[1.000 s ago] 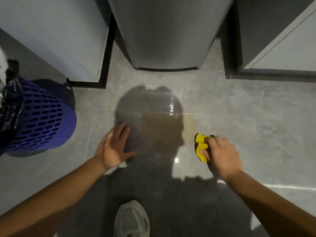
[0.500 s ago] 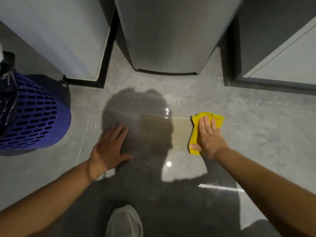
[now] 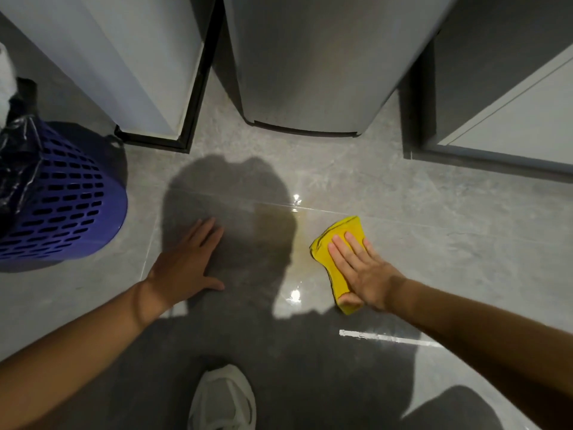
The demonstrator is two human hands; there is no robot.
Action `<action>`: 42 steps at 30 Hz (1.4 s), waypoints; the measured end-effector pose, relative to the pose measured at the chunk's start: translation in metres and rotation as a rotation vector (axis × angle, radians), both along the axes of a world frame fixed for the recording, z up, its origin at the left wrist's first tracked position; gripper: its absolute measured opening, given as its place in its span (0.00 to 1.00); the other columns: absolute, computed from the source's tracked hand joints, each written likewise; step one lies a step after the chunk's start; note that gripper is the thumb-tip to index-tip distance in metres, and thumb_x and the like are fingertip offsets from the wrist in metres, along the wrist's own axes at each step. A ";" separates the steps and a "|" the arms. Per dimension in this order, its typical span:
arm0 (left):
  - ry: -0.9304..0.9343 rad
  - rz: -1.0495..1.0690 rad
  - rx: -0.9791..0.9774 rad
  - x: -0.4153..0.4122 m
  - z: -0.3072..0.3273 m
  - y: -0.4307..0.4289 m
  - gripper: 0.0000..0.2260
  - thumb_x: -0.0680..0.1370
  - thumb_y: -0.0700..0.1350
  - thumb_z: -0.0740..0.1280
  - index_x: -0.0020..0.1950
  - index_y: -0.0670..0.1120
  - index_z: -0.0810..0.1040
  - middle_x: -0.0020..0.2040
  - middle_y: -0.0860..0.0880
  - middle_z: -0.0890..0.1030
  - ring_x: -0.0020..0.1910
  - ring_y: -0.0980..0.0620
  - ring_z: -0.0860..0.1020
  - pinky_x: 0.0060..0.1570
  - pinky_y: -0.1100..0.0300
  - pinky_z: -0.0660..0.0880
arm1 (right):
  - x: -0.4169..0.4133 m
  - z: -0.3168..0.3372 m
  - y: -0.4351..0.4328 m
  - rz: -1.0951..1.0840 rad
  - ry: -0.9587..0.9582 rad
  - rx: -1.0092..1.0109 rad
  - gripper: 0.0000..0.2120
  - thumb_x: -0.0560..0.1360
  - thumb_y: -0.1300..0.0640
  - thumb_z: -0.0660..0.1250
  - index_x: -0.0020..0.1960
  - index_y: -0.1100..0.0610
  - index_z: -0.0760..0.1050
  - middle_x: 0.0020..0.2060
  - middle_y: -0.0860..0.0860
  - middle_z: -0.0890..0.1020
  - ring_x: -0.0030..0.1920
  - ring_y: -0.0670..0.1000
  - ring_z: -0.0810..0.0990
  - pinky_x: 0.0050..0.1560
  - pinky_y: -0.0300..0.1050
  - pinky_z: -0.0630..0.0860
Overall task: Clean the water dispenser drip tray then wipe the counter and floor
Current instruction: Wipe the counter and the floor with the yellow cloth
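The fingers (image 3: 341,243) of the right hand (image 3: 366,271) lie straight and close together, pressed flat on the yellow cloth (image 3: 347,228), with the thumb at the cloth's near edge; we cannot tell whether it tucks under. The cloth is bunched in folds on the grey tiled floor (image 3: 465,243), to the right of a pale yellowish film (image 3: 300,243) that shines in front of the water dispenser (image 3: 310,72). The left hand (image 3: 183,268) rests flat on the tile further left, fingers lightly spread, and seems to take our weight. We judge the floor wipe to be under way, with the film not yet lifted. To do it well, we would flatten the cloth so more of it meets the tile. We would press through the whole palm and draw it leftward across the film in overlapping passes, working from the dispenser's foot toward us. Turning to a dry fold once one face is soaked would avoid smearing. The wet tile looks slick, so the bracing hand and the shoe (image 3: 223,395) nearest us belong on dry floor. The blue basket (image 3: 62,206) on the far left is well apart.
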State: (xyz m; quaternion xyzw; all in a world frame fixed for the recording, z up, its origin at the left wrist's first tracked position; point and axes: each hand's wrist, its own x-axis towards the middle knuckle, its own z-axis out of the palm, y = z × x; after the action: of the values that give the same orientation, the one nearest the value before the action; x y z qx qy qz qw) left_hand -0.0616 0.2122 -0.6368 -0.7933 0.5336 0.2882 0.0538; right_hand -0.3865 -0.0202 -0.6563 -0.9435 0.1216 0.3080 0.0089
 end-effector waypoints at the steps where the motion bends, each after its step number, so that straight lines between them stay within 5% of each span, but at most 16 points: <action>1: 0.000 0.003 -0.005 0.000 0.001 0.000 0.56 0.68 0.66 0.77 0.85 0.47 0.49 0.86 0.47 0.45 0.84 0.46 0.44 0.79 0.46 0.57 | -0.010 0.000 0.017 -0.081 -0.036 0.020 0.56 0.69 0.27 0.67 0.81 0.64 0.57 0.80 0.64 0.61 0.79 0.69 0.58 0.73 0.69 0.65; 5: -0.008 -0.014 -0.019 -0.002 0.003 -0.001 0.56 0.68 0.66 0.77 0.85 0.46 0.50 0.86 0.46 0.46 0.84 0.44 0.45 0.80 0.48 0.51 | -0.021 -0.011 0.101 -0.496 -0.050 0.069 0.55 0.62 0.30 0.75 0.76 0.67 0.68 0.75 0.67 0.70 0.74 0.72 0.68 0.64 0.72 0.73; 9: 0.010 0.001 -0.011 -0.004 0.000 -0.003 0.56 0.69 0.65 0.76 0.85 0.46 0.47 0.86 0.47 0.44 0.84 0.45 0.43 0.79 0.48 0.52 | 0.036 -0.013 0.159 -0.955 -0.046 0.216 0.51 0.70 0.28 0.56 0.74 0.70 0.69 0.72 0.70 0.72 0.69 0.74 0.72 0.62 0.74 0.72; 11: 0.009 -0.005 0.004 -0.003 -0.003 -0.003 0.57 0.70 0.65 0.76 0.85 0.47 0.45 0.86 0.47 0.43 0.84 0.45 0.42 0.80 0.49 0.52 | 0.074 -0.011 0.153 -1.191 -0.113 0.250 0.52 0.72 0.27 0.53 0.78 0.69 0.62 0.75 0.69 0.67 0.73 0.74 0.68 0.65 0.74 0.69; 13: 0.001 -0.024 0.015 -0.002 -0.006 -0.002 0.57 0.70 0.66 0.75 0.85 0.46 0.44 0.86 0.46 0.42 0.84 0.44 0.42 0.80 0.49 0.50 | 0.103 -0.015 0.128 -1.327 -0.144 0.247 0.54 0.74 0.26 0.55 0.81 0.63 0.41 0.82 0.65 0.52 0.80 0.70 0.51 0.74 0.73 0.55; 15: -0.007 -0.041 0.023 0.000 -0.009 -0.002 0.57 0.70 0.68 0.74 0.85 0.46 0.43 0.86 0.46 0.42 0.84 0.43 0.42 0.80 0.49 0.49 | 0.114 -0.026 0.094 -1.284 -0.130 0.213 0.55 0.75 0.25 0.54 0.78 0.60 0.26 0.82 0.60 0.36 0.81 0.66 0.35 0.76 0.70 0.40; 17: -0.022 -0.056 0.028 0.001 -0.010 -0.003 0.57 0.70 0.68 0.73 0.85 0.46 0.44 0.86 0.45 0.42 0.84 0.42 0.43 0.80 0.49 0.47 | 0.114 -0.032 0.059 -1.136 -0.111 0.179 0.55 0.75 0.25 0.52 0.79 0.60 0.26 0.81 0.58 0.32 0.80 0.65 0.31 0.76 0.69 0.37; 22: -0.054 -0.073 0.026 0.001 -0.008 -0.003 0.58 0.69 0.69 0.74 0.85 0.46 0.45 0.86 0.45 0.44 0.84 0.41 0.46 0.79 0.47 0.48 | 0.121 -0.018 -0.026 -0.672 0.007 0.146 0.53 0.77 0.26 0.54 0.80 0.57 0.27 0.81 0.56 0.30 0.80 0.63 0.30 0.77 0.66 0.36; 28: 0.000 -0.078 0.022 0.003 -0.005 -0.003 0.58 0.69 0.66 0.76 0.85 0.46 0.45 0.86 0.45 0.43 0.84 0.40 0.45 0.80 0.47 0.52 | 0.160 -0.007 -0.087 0.289 0.081 0.033 0.55 0.75 0.25 0.54 0.82 0.59 0.32 0.82 0.61 0.35 0.81 0.65 0.37 0.79 0.66 0.45; 31: 0.031 -0.066 0.044 0.004 -0.002 -0.002 0.58 0.69 0.64 0.77 0.85 0.47 0.43 0.85 0.47 0.40 0.84 0.43 0.42 0.79 0.48 0.55 | 0.157 -0.007 -0.086 0.596 0.148 -0.018 0.56 0.74 0.24 0.54 0.82 0.59 0.33 0.82 0.60 0.37 0.81 0.66 0.36 0.79 0.66 0.42; 35: 0.020 -0.074 0.060 0.004 0.007 -0.002 0.59 0.68 0.63 0.78 0.85 0.49 0.43 0.85 0.49 0.40 0.84 0.44 0.43 0.76 0.46 0.63 | 0.096 -0.004 -0.054 0.503 0.100 -0.004 0.57 0.72 0.24 0.59 0.83 0.58 0.37 0.83 0.59 0.41 0.81 0.65 0.40 0.79 0.65 0.41; 38: 0.005 -0.082 0.068 0.001 0.012 -0.003 0.60 0.67 0.63 0.78 0.85 0.47 0.43 0.86 0.47 0.41 0.84 0.42 0.43 0.78 0.45 0.57 | 0.036 -0.002 -0.004 0.278 -0.110 -0.005 0.56 0.66 0.27 0.70 0.81 0.61 0.60 0.79 0.61 0.63 0.78 0.66 0.62 0.74 0.66 0.65; 42: -0.017 -0.051 0.039 -0.001 0.012 -0.002 0.60 0.65 0.63 0.80 0.85 0.48 0.46 0.86 0.47 0.44 0.84 0.42 0.46 0.78 0.44 0.58 | -0.006 -0.012 0.093 -0.245 -0.193 0.026 0.49 0.66 0.35 0.74 0.76 0.65 0.69 0.74 0.65 0.72 0.75 0.70 0.66 0.65 0.70 0.74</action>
State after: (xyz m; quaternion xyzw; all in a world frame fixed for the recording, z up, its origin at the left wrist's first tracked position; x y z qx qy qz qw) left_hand -0.0629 0.2106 -0.6245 -0.7809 0.5472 0.2902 0.0812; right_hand -0.3921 0.0724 -0.6686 -0.9468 0.2302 0.2139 0.0701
